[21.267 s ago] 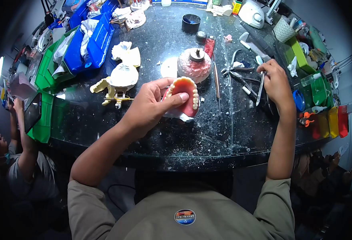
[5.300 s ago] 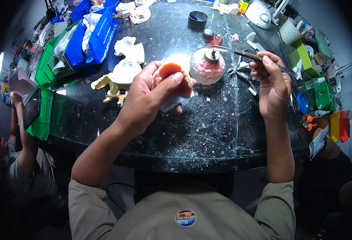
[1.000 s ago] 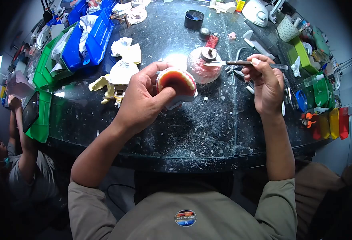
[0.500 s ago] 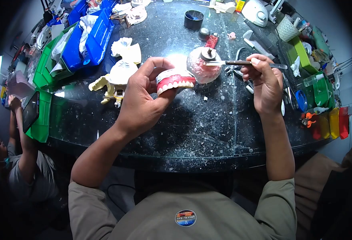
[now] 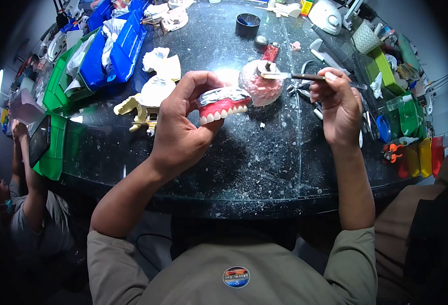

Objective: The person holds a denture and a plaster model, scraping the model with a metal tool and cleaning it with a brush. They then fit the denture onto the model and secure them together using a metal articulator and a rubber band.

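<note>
Held in my left hand (image 5: 175, 124), a denture (image 5: 224, 108) shows pink gum wax, a row of white teeth and a silvery-grey upper side. The thumb lies below it and the fingers curl behind. My right hand (image 5: 340, 109) pinches the dark handle of a wax knife (image 5: 305, 77), its blade pointing left. That blade overlaps the metal wick holder on a round spirit burner (image 5: 261, 90), whose body is crusted with pink wax. White plaster casts (image 5: 157, 91) and a yellowish dental model (image 5: 127, 108) lie just left of my left hand.
Blue bins (image 5: 124, 48) and a green bin (image 5: 56, 147) line the left side. A black cup (image 5: 247, 25) stands at the back. Pliers and hand tools (image 5: 330, 53) crowd the right, near a blue lid (image 5: 383, 128). Another person (image 5: 35, 203) sits at far left.
The denture has tilted in my left hand, so more of its silvery upper side shows. The knife blade has shifted slightly up and right at the burner's top.
</note>
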A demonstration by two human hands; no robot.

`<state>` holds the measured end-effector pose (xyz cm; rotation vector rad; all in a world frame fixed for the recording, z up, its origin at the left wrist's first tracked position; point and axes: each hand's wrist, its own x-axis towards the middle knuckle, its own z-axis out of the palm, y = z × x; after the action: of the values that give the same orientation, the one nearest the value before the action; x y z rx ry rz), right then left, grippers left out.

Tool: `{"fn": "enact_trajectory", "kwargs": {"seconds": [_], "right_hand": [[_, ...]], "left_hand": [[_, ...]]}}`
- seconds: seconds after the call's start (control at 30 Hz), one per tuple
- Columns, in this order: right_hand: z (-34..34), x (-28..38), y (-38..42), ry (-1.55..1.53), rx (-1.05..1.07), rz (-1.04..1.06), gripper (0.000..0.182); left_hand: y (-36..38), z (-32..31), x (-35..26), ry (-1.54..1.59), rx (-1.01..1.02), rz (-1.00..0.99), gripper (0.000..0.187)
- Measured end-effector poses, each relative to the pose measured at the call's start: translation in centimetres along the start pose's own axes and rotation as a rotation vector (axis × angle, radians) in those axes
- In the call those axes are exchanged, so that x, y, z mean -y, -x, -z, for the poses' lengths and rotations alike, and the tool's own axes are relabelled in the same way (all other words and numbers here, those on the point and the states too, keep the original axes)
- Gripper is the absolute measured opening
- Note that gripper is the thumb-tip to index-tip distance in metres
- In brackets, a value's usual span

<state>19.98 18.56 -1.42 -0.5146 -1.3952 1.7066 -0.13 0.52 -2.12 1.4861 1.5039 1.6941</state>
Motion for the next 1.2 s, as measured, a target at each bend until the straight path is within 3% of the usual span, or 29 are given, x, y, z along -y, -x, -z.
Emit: {"fn": "enact_trajectory", "kwargs": {"seconds": [0.13,0.33,0.57,1.2], "right_hand": [[-0.7,1.1,0.2,-0.022,-0.033,0.096,0.022],[-0.8,1.5,0.5,0.119,-0.034,0.205,0.021],[-1.1,1.5,0.6,0.197,-0.047,0.264,0.019],[-1.2,1.6,0.6,0.206,-0.063,0.262,0.018]], "left_hand": [[0.0,0.0,0.0,-0.051,0.003,-0.057,0.034],[0.1,-0.1,-0.1,-0.042,-0.029,0.042,0.034],[0.0,-0.2,0.0,-0.070,-0.041,0.027,0.034],[-0.2,0.1,0.2,-0.301,-0.070,-0.145,0.032]]}}
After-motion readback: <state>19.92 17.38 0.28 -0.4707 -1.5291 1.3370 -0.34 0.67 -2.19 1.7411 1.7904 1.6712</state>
